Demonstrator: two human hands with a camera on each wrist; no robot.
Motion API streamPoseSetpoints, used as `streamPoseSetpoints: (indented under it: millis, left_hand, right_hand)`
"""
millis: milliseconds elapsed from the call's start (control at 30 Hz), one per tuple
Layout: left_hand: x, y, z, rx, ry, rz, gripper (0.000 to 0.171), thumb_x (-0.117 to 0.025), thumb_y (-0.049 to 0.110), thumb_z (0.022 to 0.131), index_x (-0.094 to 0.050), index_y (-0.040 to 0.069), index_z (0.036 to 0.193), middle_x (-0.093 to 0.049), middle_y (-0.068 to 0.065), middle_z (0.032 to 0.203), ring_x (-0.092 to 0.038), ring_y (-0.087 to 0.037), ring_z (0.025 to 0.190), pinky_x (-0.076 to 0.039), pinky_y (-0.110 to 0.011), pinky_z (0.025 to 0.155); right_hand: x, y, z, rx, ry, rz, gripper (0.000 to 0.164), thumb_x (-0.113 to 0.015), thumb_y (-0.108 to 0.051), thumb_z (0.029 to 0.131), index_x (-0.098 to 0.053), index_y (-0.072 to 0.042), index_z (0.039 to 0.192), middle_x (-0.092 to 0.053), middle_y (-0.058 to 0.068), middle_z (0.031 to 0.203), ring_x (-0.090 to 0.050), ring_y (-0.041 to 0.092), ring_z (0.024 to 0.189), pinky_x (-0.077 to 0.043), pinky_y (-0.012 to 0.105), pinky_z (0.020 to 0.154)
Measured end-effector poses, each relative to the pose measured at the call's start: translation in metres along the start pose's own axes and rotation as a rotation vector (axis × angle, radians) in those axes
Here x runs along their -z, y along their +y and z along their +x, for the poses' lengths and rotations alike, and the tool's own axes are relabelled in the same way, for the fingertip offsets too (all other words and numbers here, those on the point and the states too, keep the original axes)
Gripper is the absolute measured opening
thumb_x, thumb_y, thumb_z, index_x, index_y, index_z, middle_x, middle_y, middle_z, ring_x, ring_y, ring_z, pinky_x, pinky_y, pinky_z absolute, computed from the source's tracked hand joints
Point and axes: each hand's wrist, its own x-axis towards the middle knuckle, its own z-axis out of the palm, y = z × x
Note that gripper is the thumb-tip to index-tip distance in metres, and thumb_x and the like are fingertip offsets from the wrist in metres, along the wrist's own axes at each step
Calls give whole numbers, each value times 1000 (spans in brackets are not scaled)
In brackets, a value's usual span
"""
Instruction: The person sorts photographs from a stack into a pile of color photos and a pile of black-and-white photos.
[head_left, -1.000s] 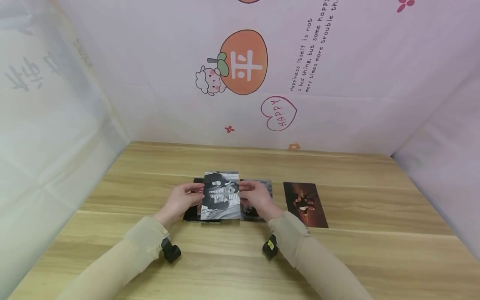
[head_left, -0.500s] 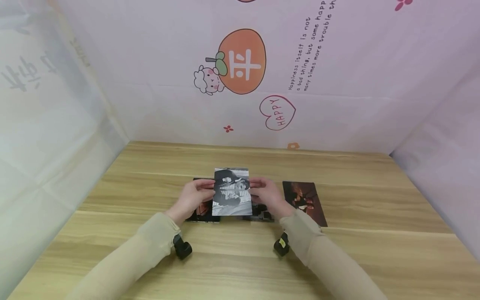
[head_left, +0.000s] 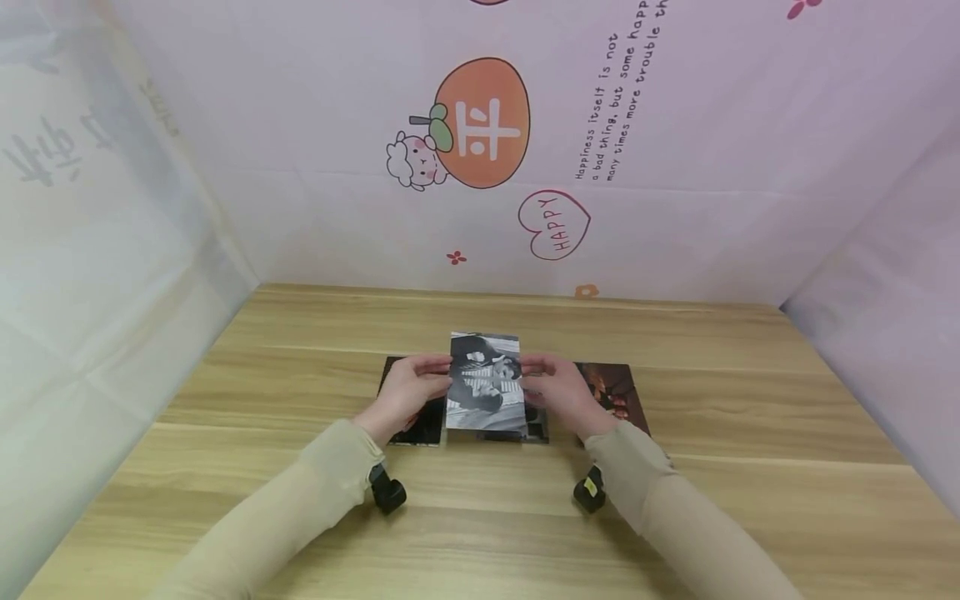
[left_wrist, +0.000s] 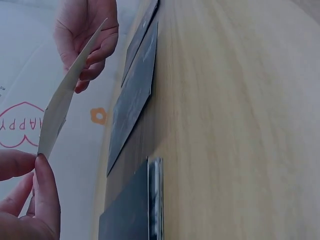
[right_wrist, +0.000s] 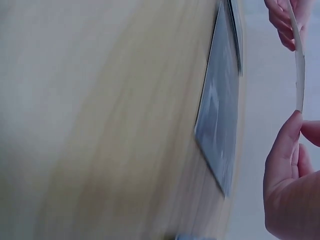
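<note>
A black-and-white photo print point(head_left: 486, 383) is held up over the table between both hands. My left hand point(head_left: 408, 396) pinches its left edge between thumb and fingers, and my right hand point(head_left: 562, 392) pinches the right edge. From the left wrist view, the slightly bowed print point(left_wrist: 62, 107) shows its pale back, raised above the surface. Beneath it lies a grey photo point(head_left: 537, 429), mostly covered by the held print in the head view. Partly behind the left hand is a stack of dark photos point(left_wrist: 127, 215). A brown-toned photo point(head_left: 621, 392) lies by the right hand, partly hidden by it.
The wood-grain table point(head_left: 480, 517) meets a pale printed cloth backdrop point(head_left: 337, 225) at its far edge. Similar cloth hangs at the left and right sides. Black wrist cameras point(head_left: 387, 493) sit under both wrists.
Both hands have moved to the right together with the photo print, from over the left stack to over the middle photo. The photos on the table stay where they were.
</note>
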Motion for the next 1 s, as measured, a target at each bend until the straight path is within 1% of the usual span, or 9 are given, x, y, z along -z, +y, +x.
streamPoseSetpoints:
  millis: [133,300,367,433,533,700,800,933,1000]
  left_hand:
    - [-8,3,2,-9,-12,23,39,-60,-6,86,-57,-5,125,-60,-22,117,-63,-14,91,-58,-30,79]
    - [-19,5,6,-7,-43,21,39,-59,-5,87,-57,-3,126,-59,-20,116,-62,-11,86,-57,-41,84]
    - [-23,4,8,-3,-53,19,39,-60,-5,87,-57,-2,126,-59,-19,115,-62,-11,84,-57,-41,85]
    - [-27,3,10,-8,-61,26,38,-59,-6,87,-57,-3,125,-59,-19,115,-62,-11,84,-57,-39,84]
    - [-30,0,13,-13,-61,63,37,-61,-7,85,-59,-4,122,-61,-20,114,-64,-15,87,-58,-35,81]
    - [-30,-5,17,-18,-80,148,39,-65,-7,81,-61,-4,120,-62,-20,115,-65,-26,99,-58,-33,79]
    - [-30,-4,17,-6,-100,164,42,-67,-8,80,-60,-3,121,-61,-20,116,-63,-29,103,-58,-31,79]
    - [-31,-4,17,9,-122,162,46,-67,-10,78,-58,-4,122,-59,-20,117,-62,-29,103,-58,-31,78]
    - [-32,-6,19,5,-128,170,46,-67,-12,77,-58,-5,122,-59,-21,117,-62,-30,102,-58,-31,78]
  right_hand:
    - [11,2,-3,-2,-6,1,40,-55,-3,90,-51,2,130,-54,17,119,-56,14,91,-54,28,81]
    - [23,4,-5,-18,-3,-18,42,-56,-5,90,-50,1,131,-53,17,121,-56,16,96,-54,32,86]
    - [28,4,-6,-21,1,-31,42,-56,-4,89,-50,2,131,-53,17,119,-56,16,95,-55,32,86]
    - [32,5,-7,-21,2,-42,42,-56,-4,89,-50,3,130,-54,17,118,-56,16,93,-55,30,83]
    - [35,6,-7,-31,4,-51,42,-57,-3,89,-50,4,129,-55,16,114,-56,15,90,-56,30,81]
    - [36,8,-5,-61,-9,-84,41,-58,-2,88,-51,3,128,-56,13,108,-57,15,86,-57,31,79]
    - [36,10,-3,-79,-18,-105,40,-59,-1,88,-52,3,127,-57,13,106,-58,15,84,-57,28,77]
    - [35,12,0,-107,-15,-114,39,-60,1,88,-52,4,126,-57,15,108,-60,16,85,-58,29,76]
    - [35,13,2,-117,-11,-125,39,-60,1,88,-52,5,126,-57,17,111,-61,17,88,-58,29,77]
